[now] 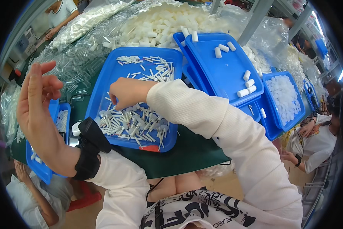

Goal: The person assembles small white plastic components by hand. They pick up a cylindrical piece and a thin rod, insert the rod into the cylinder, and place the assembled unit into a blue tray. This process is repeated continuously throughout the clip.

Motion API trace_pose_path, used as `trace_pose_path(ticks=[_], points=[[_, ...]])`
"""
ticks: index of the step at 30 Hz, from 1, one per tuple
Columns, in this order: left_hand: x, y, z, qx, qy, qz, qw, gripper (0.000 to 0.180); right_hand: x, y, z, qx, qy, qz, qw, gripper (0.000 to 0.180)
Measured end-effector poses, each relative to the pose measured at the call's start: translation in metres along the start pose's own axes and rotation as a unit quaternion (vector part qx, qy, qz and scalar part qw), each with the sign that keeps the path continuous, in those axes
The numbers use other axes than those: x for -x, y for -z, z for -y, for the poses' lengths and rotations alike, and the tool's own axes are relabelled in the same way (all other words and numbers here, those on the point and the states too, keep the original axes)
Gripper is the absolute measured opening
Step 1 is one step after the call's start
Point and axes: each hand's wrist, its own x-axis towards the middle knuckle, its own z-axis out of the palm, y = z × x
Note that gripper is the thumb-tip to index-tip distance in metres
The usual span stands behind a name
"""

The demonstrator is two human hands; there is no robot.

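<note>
My left hand (pixel 36 103) is raised to the left of a large blue tray (pixel 96 100). Its fingers are loosely bent and apart, with nothing seen in them. A black strap with a black block (pixel 90 139) sits on that wrist. My right hand (pixel 128 92) reaches across the tray's middle, palm down, fingers curled together; whatever they hold is hidden beneath. Thin white sticks (pixel 131 128) lie heaped in the tray's near half, mixed with small translucent round caps. More white sticks (pixel 162 70) lie in its far half. A red piece (pixel 150 148) lies at the near rim.
To the right, stacked blue trays (pixel 217 70) carry several white cylinders (pixel 242 92). Beyond is a tray of translucent pieces (pixel 284 95). Clear plastic tubes (pixel 70 68) and a pile of white cylinders (pixel 156 28) cover the back. A co-worker (pixel 312 137) sits at the right.
</note>
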Motion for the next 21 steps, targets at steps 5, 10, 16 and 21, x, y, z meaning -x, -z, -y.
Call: trace_pose_path(ticks=[5,10,16,21], points=[[-0.001,0.008,0.001,-0.01,-0.009,0.012,1.0,0.037,0.003,0.007,-0.002,0.033,-0.026,0.019,0.999,0.016],[0.001,0.0,0.0,-0.005,-0.01,-0.018,1.0,0.034,0.01,0.022,-0.01,0.118,-0.1,0.007,0.988,0.015],[-0.001,0.006,-0.001,0.004,-0.025,-0.021,0.999,0.037,-0.01,0.001,-0.008,0.055,-0.007,-0.016,0.998,0.015],[0.001,-0.002,-0.003,0.007,-0.032,0.002,0.999,0.036,-0.024,-0.013,0.001,0.179,-0.041,-0.014,0.983,0.018]])
